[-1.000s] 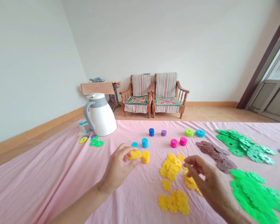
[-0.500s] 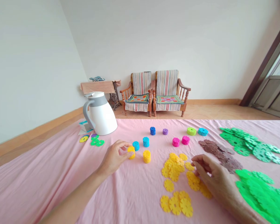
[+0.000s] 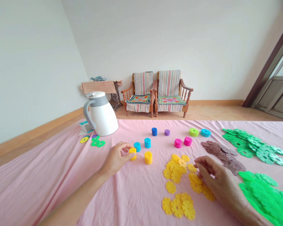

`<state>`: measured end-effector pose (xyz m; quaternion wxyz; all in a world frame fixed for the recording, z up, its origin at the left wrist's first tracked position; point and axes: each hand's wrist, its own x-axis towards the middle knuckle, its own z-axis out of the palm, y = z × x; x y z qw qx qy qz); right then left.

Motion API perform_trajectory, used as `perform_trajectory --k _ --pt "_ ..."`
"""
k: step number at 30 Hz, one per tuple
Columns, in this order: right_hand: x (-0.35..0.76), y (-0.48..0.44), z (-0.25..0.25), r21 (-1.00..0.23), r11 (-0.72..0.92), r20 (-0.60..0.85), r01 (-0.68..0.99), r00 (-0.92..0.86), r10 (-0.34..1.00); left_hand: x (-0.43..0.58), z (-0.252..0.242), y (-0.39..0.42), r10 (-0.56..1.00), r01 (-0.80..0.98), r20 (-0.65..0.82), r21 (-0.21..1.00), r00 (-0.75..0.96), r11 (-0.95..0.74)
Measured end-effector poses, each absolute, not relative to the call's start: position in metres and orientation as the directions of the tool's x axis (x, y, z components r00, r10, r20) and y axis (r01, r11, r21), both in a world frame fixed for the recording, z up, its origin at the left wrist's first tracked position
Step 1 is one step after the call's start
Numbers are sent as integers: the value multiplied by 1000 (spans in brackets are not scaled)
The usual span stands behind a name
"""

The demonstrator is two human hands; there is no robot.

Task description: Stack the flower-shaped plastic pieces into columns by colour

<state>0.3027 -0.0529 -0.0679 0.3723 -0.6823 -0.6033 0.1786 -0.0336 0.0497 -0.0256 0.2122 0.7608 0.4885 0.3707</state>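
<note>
A short stack of yellow notched discs [image 3: 132, 154] is pinched between the thumb and fingers of my left hand [image 3: 115, 158]. Just behind it stands a blue disc stack [image 3: 137, 146], and a second yellow stack [image 3: 148, 158] is to its right. My right hand [image 3: 214, 174] has curled fingers, thumb and index fingertips closed at the edge of a single yellow disc [image 3: 191, 168]. Loose yellow discs [image 3: 175, 169] lie in an overlapping pile left of that hand. More yellow discs [image 3: 195, 183] lie under and beside its fingers, partly hidden.
Other stacks stand farther back: light blue [image 3: 147, 143], dark blue [image 3: 154, 131], purple [image 3: 167, 132], pink [image 3: 178, 143], lime [image 3: 193, 132]. Brown [image 3: 223, 155] and green [image 3: 266, 194] disc piles lie right. A white jug [image 3: 103, 116] stands back left on the pink cloth [image 3: 85, 175].
Both hands hold practically the same positions. The view has shifted only very slightly.
</note>
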Motion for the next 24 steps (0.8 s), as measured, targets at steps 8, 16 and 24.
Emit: perform_trajectory --k 8,16,24 --pt "305 -53 -69 -714 -4 203 700 213 956 -39 -22 50 895 578 361 683 264 -446" --pt "306 -53 -69 -720 -25 189 693 231 954 -44 -14 49 867 606 316 622 386 -496" --pt "301 -54 -65 -693 -6 241 721 239 941 -28 -3 23 756 560 527 516 389 -648"
